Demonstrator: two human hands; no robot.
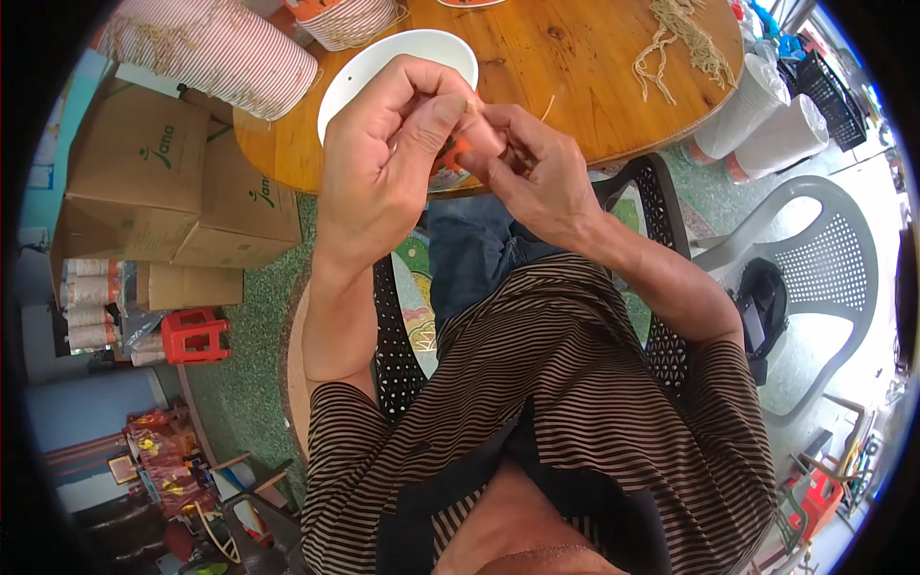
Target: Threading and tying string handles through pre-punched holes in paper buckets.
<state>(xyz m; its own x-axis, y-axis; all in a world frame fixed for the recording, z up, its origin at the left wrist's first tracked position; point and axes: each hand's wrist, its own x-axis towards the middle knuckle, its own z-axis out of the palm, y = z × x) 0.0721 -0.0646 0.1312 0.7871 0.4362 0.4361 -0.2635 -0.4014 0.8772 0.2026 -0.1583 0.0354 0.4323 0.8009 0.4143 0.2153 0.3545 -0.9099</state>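
Note:
My left hand (pixel 398 144) and my right hand (pixel 537 172) meet fingertip to fingertip above the table's near edge. Both are closed in a pinch, and what lies between the fingertips is too small or hidden to make out. Behind and below the left hand is a white, round, bucket-like paper container (pixel 436 48) with a small dark hole. An orange printed surface (pixel 455 151) shows between the hands; most of it is covered by them. A thin piece of tan strand (pixel 549 107) sticks up just beyond the right hand.
Tall stacks of striped paper containers (pixel 220 57) with twine stand at the table's left. A bundle of tan twine (pixel 685 48) lies at the far right of the wooden table (pixel 575 67). Cardboard boxes (pixel 144 163) stand left; a grey plastic chair (pixel 824 240) is on the right.

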